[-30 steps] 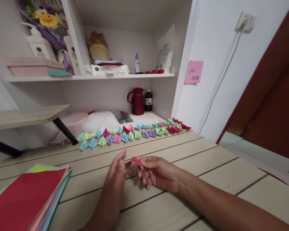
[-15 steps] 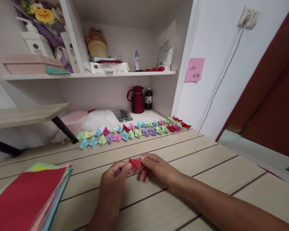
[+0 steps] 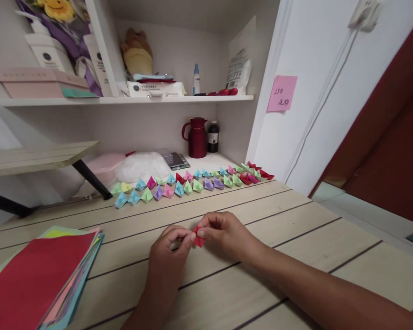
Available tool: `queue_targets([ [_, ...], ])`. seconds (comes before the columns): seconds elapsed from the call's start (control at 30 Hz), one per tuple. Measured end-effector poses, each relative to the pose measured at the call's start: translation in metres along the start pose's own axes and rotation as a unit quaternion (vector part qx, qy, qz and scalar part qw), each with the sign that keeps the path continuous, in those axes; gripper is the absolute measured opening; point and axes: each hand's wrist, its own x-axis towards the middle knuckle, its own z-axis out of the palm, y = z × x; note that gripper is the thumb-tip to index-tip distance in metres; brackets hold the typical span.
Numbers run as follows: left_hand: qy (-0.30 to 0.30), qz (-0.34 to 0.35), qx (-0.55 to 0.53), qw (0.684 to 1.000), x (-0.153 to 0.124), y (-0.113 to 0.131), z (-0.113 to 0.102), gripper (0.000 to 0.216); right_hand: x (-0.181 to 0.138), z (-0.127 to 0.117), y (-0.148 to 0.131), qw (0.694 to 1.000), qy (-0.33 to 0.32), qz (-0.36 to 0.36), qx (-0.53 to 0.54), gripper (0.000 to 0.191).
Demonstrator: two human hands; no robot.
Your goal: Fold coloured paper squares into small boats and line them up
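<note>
Between my two hands is a small folded piece of red paper (image 3: 200, 241), held just above the slatted wooden table. My left hand (image 3: 172, 247) pinches its left edge between thumb and fingertips. On the other side, my right hand (image 3: 223, 233) grips it with thumb and forefinger, covering part of the paper. Its exact folds are partly hidden by the fingers. Beyond my hands, several small folded paper boats (image 3: 168, 190) in blue, green, pink, purple and red stand in two rows along the back of the table.
A stack of coloured paper sheets (image 3: 37, 275), red on top, lies at the left. A small raised shelf (image 3: 37, 158) on black legs stands behind it. At the back are a plastic bag (image 3: 142, 167), a dark red jug (image 3: 197, 140) and a dark bottle (image 3: 213, 137).
The red paper has turned from a wide, flat shape to a narrower one pointing downward. My hands have come closer together around it. The camera view has tilted slightly down.
</note>
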Motion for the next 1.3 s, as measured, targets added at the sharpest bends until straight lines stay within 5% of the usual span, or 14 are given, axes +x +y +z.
queue_targets([
  [0.23,-0.054,-0.165,-0.105,0.979,0.003,0.001,-0.004,0.021,0.001,0.004,0.001,0.992,0.000,0.056,0.112,0.033],
  [0.47,-0.005,-0.173,-0.124,0.977,0.001,0.000,-0.002,0.022,0.001,0.007,0.002,0.994,0.040,0.063,0.081,0.033],
  [0.83,-0.018,-0.143,-0.095,0.985,0.001,-0.008,0.007,0.016,0.004,0.003,0.011,0.999,0.026,-0.006,0.028,0.021],
  [0.93,0.041,-0.094,-0.039,0.994,0.000,-0.014,0.009,0.012,0.000,0.005,0.009,0.995,0.054,-0.051,-0.060,0.010],
  [1.07,0.118,0.028,0.069,0.990,-0.001,-0.018,0.010,0.007,-0.004,0.007,0.006,0.965,0.100,-0.161,-0.180,0.042],
  [1.3,0.073,0.165,0.216,0.960,-0.005,-0.011,0.008,0.014,-0.008,0.012,0.004,0.932,0.105,-0.225,-0.265,0.040],
])
